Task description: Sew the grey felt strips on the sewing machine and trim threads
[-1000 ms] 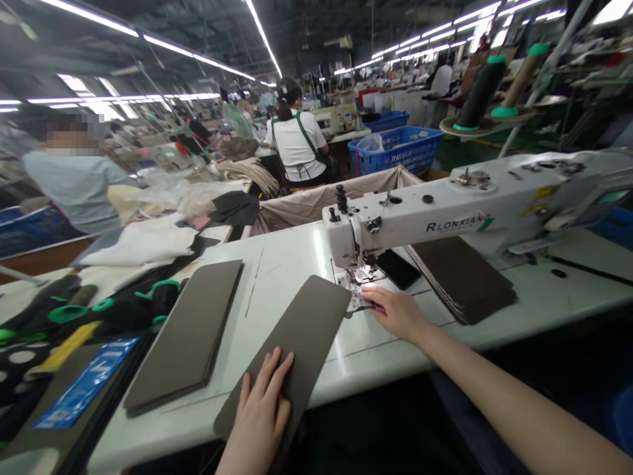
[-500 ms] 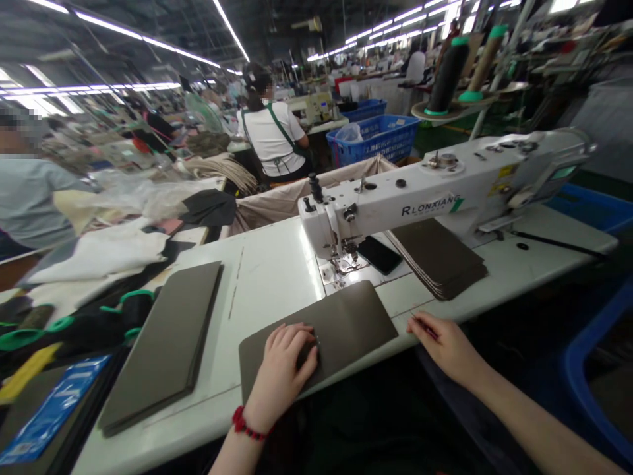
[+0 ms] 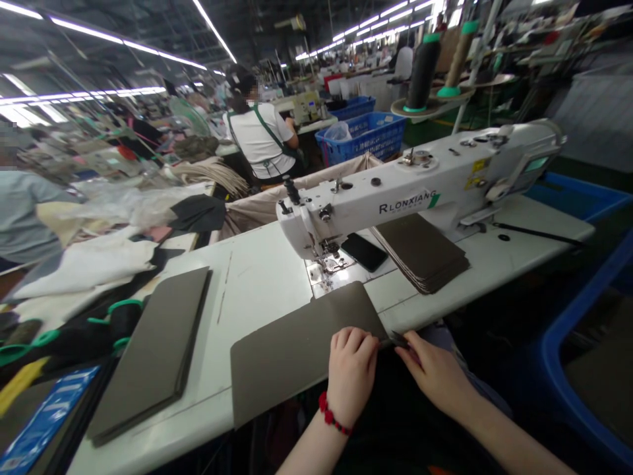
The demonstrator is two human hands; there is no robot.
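Sewing desk: left hand lies open on the brown panel, right hand pinches a small dark tool at its 3 o'clock corner

Two bare hands and forearms show at the bottom of the view. The left hand has a red beaded bracelet around its wrist, with small round beads on a thin band. The right hand wears nothing. Dark clothing lies below, too shadowed to make out.
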